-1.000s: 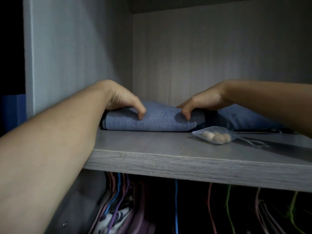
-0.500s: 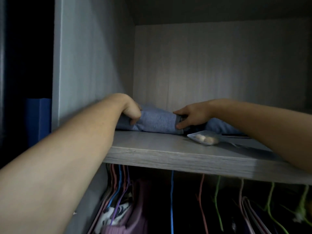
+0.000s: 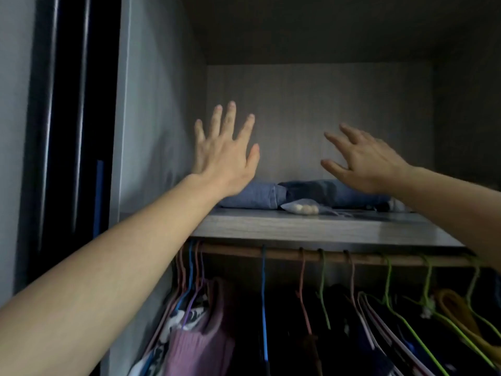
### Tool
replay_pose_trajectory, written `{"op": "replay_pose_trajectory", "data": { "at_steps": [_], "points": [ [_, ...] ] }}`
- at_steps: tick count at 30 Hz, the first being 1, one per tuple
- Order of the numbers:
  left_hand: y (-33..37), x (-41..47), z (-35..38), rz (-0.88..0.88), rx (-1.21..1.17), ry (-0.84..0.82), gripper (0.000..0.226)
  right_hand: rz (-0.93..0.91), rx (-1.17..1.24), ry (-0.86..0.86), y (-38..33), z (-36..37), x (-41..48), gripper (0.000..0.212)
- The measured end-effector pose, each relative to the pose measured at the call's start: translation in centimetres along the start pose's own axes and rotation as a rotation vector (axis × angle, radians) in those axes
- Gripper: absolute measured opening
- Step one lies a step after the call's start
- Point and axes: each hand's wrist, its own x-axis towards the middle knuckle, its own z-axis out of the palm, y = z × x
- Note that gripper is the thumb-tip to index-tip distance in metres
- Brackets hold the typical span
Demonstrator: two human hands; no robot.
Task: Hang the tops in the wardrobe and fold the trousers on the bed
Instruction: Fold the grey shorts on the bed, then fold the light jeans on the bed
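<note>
Wardrobe side wall (image 3: 151,131): just left of my left hand, close to my little finger; I can't tell if they touch.

Left hand (image 3: 225,156): up in the top compartment, fingers straight and fanned wide, back of the hand to me, holding nothing. My wrist crosses the left end of the fabric below.

Lighter blue folded bundle (image 3: 252,195): directly under my left hand, lying flat on the shelf (image 3: 325,226). I take it for folded trousers.

Darker blue folded bundle (image 3: 333,192): butted against the lighter one and running under my right hand, also flat on the shelf.

Small clear bag (image 3: 301,207): below the gap between my hands, just in front of the bundles, with pale round pieces inside.

Right hand (image 3: 371,164): raised above the darker bundle, fingers stretched and angled towards my left hand, gripping nothing.

Rail (image 3: 298,255): well below both hands, under the shelf, loaded with coloured hangers. A pink knit top (image 3: 198,346) hangs below my left forearm.

Step in hand: both hands are off the fabric, so I judge this pair stowed, not mid-fold.

Next move: draw both arms out and down without dragging the bundles or the bag, then fetch the next garment. The bed isn't in view, so I can't say what's left.
</note>
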Motion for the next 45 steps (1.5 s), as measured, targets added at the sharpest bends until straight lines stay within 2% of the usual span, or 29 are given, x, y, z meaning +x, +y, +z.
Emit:
{"op": "replay_pose_trajectory", "data": {
  "at_steps": [6,12,20,26,28,32,36,45],
  "points": [
    [1.5,-3.0,-0.1,0.044,-0.090,0.036,0.073,0.073,-0.029,0.047,1.9,-1.9,-5.0,0.072],
    [4.0,-3.4,-0.6,-0.066,-0.218,0.023,0.071,0.126,-0.079,0.062,3.7,-4.2,-9.9,0.071],
    [15.6,-7.1,-8.6,-0.053,-0.467,0.157,0.067,0.049,-0.257,0.185,8.2,-11.1,-21.0,0.063],
    [30.1,-13.3,-15.2,-0.050,-0.696,0.203,0.066,0.053,-0.404,0.250,14.9,-17.0,-35.6,0.058],
    [36.4,-15.3,-17.9,-0.037,-0.775,0.198,0.065,0.100,-0.445,0.221,18.3,-19.5,-41.1,0.058],
    [50.0,-19.9,-23.2,0.102,-0.913,0.166,0.064,0.247,-0.535,0.104,25.7,-24.3,-53.7,0.061],
    [63.2,-25.4,-28.5,0.237,-1.054,0.039,0.066,0.444,-0.639,-0.097,31.9,-29.1,-66.9,0.065],
    [87.9,-37.8,-35.5,0.600,-1.308,-0.172,0.068,0.848,-0.833,-0.380,41.2,-36.0,-92.3,0.072]
  ]
}}
